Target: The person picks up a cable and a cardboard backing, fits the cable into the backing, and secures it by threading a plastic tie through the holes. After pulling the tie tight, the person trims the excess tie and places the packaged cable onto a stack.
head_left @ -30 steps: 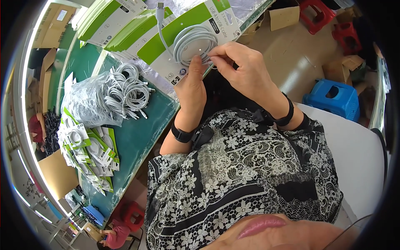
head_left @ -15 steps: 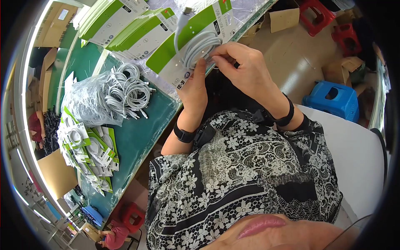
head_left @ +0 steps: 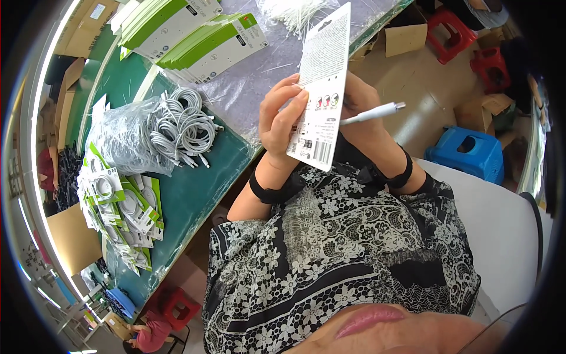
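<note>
A white packaging card (head_left: 323, 82) stands nearly on edge before me, its printed back turned toward the left. My left hand (head_left: 278, 121) is closed on the card's left side, fingertips on the printed face. Behind the card is my right hand (head_left: 364, 97), its fingers mostly hidden by the card. From behind the card's right edge sticks out the plug end of a light grey cable (head_left: 377, 112); the coil itself is out of sight.
Fanned stacks of green-and-white cards (head_left: 206, 50) lie at the back, beside thin white ties (head_left: 295, 13). Left on the green table (head_left: 183, 206) are a plastic bag (head_left: 127, 138), coiled grey cables (head_left: 184, 127) and carded cables (head_left: 121, 206). A blue stool (head_left: 466, 154) stands right.
The card has turned from its green front to its printed back, and the cable coil has gone out of sight. My left fingers moved onto the back; my right hand went behind the card.
</note>
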